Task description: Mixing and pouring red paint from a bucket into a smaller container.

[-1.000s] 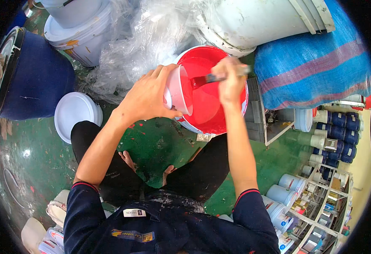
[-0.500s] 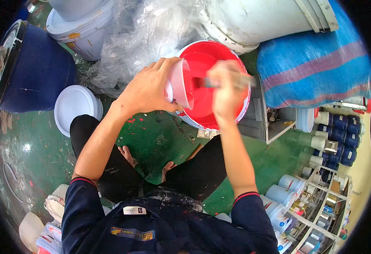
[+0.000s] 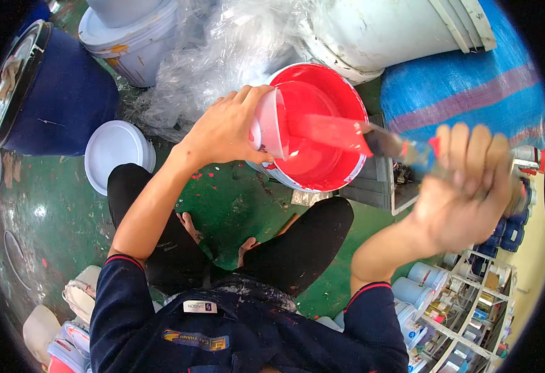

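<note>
My left hand (image 3: 222,127) grips a translucent plastic cup (image 3: 271,124) smeared with red, tilted with its mouth toward a white bucket (image 3: 347,99). Bright red paint (image 3: 313,161) lies in the bucket and coats its inner wall. Out to the right, my right hand (image 3: 465,193) is closed around the handle of a flat scraper (image 3: 331,132), blurred by motion. Its long blade is covered in red paint and reaches back over the bucket, its end close to the cup's mouth. How much the cup holds cannot be seen.
Clear plastic sheeting (image 3: 204,68) and a large white tub (image 3: 384,31) crowd the bucket's far side. A blue woven sack (image 3: 465,99) and a grey crate (image 3: 378,193) are at right. Left are a white-lidded pail (image 3: 115,155) and a dark blue drum (image 3: 67,99). Shelving (image 3: 465,317) stands lower right.
My right hand has swung from above the bucket out to the right and nearer, drawing the scraper with it; its red blade now shows. The left hand and cup have barely moved.
</note>
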{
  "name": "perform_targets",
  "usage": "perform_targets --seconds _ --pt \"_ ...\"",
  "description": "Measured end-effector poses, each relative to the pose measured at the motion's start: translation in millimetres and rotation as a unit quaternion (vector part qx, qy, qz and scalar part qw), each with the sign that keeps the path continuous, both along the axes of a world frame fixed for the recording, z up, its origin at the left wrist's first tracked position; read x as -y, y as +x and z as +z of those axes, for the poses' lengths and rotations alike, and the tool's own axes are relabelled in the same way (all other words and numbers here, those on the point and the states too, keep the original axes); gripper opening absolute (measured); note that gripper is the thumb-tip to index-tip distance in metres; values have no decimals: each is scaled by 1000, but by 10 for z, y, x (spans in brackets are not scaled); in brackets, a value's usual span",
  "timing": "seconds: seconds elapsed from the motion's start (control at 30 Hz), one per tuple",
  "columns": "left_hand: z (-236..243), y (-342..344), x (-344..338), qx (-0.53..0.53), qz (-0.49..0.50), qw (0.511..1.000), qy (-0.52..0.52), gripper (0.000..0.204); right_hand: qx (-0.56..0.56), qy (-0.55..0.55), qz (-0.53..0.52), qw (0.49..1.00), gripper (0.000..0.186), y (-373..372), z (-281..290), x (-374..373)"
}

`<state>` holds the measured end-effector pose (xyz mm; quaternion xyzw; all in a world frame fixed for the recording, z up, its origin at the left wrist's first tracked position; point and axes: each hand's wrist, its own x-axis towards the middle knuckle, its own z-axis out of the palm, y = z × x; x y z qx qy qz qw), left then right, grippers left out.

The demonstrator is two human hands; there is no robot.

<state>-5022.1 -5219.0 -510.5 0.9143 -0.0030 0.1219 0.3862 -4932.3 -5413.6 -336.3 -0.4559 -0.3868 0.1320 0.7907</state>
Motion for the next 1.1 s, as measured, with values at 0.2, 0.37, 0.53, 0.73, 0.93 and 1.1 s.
perform_targets --seconds 0.2,0.37,0.53,0.73,0.93,1.1 --pt "23 18 -30 -1 -12 1000 -10 92 -50 -206 -201 956 21 165 -1639 -630" --pt "62 -19 -29 21 -16 999 -19 90 -96 -141 -211 962 21 819 -1427 -426" --pt "13 -29 -27 17 -7 1000 -21 89 6 -67 -30 997 29 489 82 75" --pt "56 -10 -31 33 1 999 -39 86 -54 52 -141 987 12 -253 -361 -69" --pt "154 -26 -5 -16 5 1000 -17 83 -167 -179 -212 946 24 553 -1754 -569" --pt "116 -50 8 22 4 1000 -6 85 0 -13 -61 998 20 765 -585 -228"
